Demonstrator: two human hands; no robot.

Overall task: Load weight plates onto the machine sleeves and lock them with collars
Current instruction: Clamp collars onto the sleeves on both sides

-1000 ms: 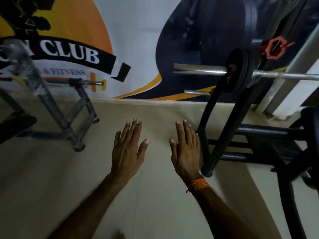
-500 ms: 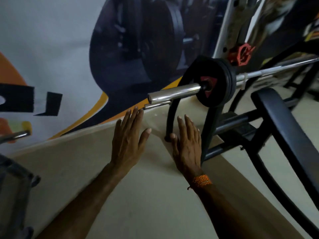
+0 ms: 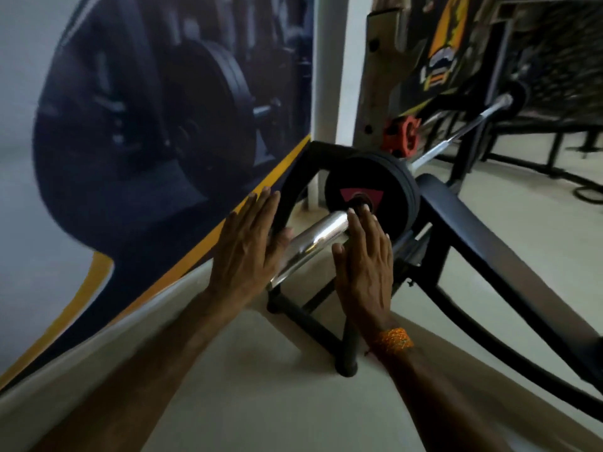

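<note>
A chrome bar sleeve (image 3: 313,241) points toward me from a black rack. Black weight plates (image 3: 388,197) with a red triangle mark sit on it near the rack upright. My left hand (image 3: 248,243) is flat and open on the left of the sleeve, fingers together. On the sleeve's right side my right hand (image 3: 365,262) is open too, fingertips close to the plates' hub, an orange thread band on the wrist. Neither hand holds anything. An orange collar (image 3: 400,136) sits on a peg behind the plates. The bar's thin shaft (image 3: 456,135) runs away to the upper right.
A black padded bench (image 3: 483,230) lies right of the plates. The black rack frame (image 3: 313,318) stands on the pale floor under my hands. A printed gym banner (image 3: 146,125) covers the wall at left. More dark frames stand at far right.
The view swung right and closer to the rack. My hands, earlier hovering over the floor, now flank the chrome sleeve near the plates.
</note>
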